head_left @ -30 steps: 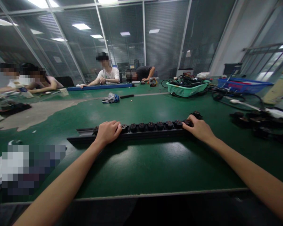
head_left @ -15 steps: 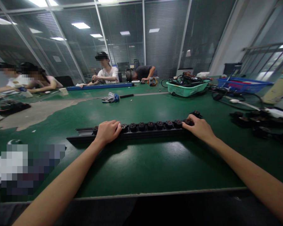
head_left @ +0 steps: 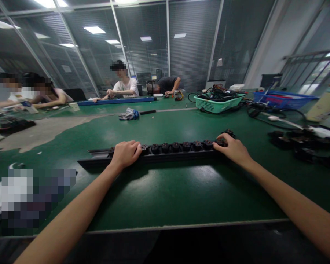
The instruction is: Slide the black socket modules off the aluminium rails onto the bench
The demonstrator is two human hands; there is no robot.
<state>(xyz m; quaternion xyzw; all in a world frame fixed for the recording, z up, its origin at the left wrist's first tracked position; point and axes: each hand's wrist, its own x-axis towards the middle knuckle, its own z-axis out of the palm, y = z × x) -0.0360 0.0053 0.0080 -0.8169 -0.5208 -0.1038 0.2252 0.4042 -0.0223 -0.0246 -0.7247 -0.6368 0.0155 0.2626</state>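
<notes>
A long black channel-shaped rail (head_left: 170, 157) lies across the green table in front of me, with a row of black round socket modules (head_left: 175, 147) set along it. My left hand (head_left: 126, 153) is closed over the rail left of the middle, its fingers hidden behind the rail. At the right end, my right hand (head_left: 232, 147) pinches a black socket module (head_left: 221, 142) between thumb and fingers. Another dark module (head_left: 228, 132) shows just beyond those fingers. The rail's left end (head_left: 95, 161) shows an open trough.
Beyond the rail lie grey-blue gloves (head_left: 129, 114). A green basket (head_left: 218, 104) of cables and a blue basket (head_left: 284, 99) stand at the back right. Black parts (head_left: 299, 141) and cables lie to the right. Several people sit across the table, one beside a long blue bar (head_left: 117, 101).
My right hand's fingers have shifted slightly on the module at the right end, showing more of it. My left hand and the rail stay put. A co-worker's hands across the table moved slightly.
</notes>
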